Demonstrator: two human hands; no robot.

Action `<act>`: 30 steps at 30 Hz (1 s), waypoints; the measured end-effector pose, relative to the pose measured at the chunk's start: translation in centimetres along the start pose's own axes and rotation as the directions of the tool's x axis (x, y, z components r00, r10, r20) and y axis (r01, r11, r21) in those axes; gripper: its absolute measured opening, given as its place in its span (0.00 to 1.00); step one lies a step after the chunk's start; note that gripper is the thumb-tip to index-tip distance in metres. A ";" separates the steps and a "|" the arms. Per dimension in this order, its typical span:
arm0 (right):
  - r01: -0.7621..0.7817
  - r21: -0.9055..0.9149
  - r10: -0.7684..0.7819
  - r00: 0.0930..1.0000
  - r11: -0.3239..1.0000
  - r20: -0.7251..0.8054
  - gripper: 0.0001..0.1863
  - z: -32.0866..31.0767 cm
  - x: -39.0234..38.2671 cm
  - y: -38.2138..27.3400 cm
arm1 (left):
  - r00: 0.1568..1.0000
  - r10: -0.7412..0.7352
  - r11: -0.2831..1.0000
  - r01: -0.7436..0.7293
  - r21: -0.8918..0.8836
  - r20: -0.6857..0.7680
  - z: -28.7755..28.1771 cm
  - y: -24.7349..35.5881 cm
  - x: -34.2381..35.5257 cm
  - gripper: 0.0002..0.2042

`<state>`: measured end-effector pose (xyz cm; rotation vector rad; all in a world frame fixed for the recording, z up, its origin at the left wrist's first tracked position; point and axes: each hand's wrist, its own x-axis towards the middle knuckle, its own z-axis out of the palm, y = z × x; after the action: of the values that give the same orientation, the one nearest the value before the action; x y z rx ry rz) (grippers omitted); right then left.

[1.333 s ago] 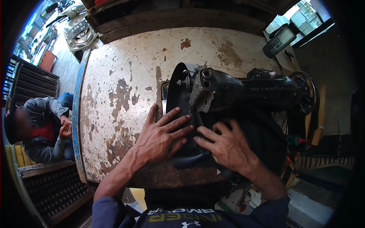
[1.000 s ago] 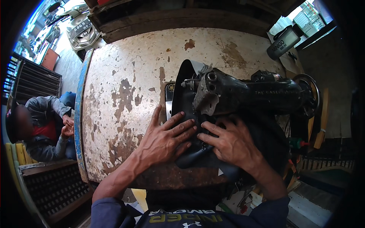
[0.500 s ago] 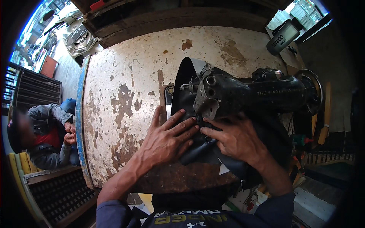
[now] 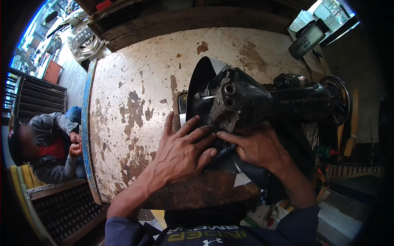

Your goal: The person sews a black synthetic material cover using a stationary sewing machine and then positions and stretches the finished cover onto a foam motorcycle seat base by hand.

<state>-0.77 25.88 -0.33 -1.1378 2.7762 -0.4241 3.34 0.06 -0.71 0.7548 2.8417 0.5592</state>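
Both hands lie on a piece of black cloth at the near edge of the worn table. The left hand is spread flat, fingers open, pressing the cloth down; it grips nothing. The right hand lies just beside it, fingers stretched toward the needle end, also pressing and not clenched. The cloth sits under the head of the black sewing machine, and part of it curls up behind the machine. A white scrap peeks out below the right hand. Farther back, a dark bottle lies near the far right corner. Off to the left, another person in grey sits low beside the table.
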 end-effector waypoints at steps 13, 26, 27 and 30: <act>0.113 -0.073 -0.118 0.991 0.991 -0.070 0.28 -0.1 0.3 0.9 | 0.998 0.002 0.999 0.002 0.049 -0.065 1.2 0.6 -0.6 0.27; 0.122 0.002 -0.122 0.989 0.992 -0.084 0.26 -0.2 0.3 1.4 | 0.991 -0.029 0.998 0.036 0.047 -0.132 2.2 0.7 -0.4 0.29; 0.120 0.007 -0.119 0.988 0.993 -0.100 0.26 -0.1 0.2 1.5 | 0.991 -0.033 0.998 0.039 0.040 -0.130 2.2 0.6 -0.3 0.29; 0.081 -0.022 -0.082 0.995 0.997 -0.062 0.28 0.2 0.2 1.4 | 0.991 -0.037 0.997 0.046 0.066 -0.126 2.1 0.3 -0.1 0.29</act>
<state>-1.80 26.61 -0.89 -1.2667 2.8002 -0.4494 4.08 0.90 -2.51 0.6927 2.9983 0.5230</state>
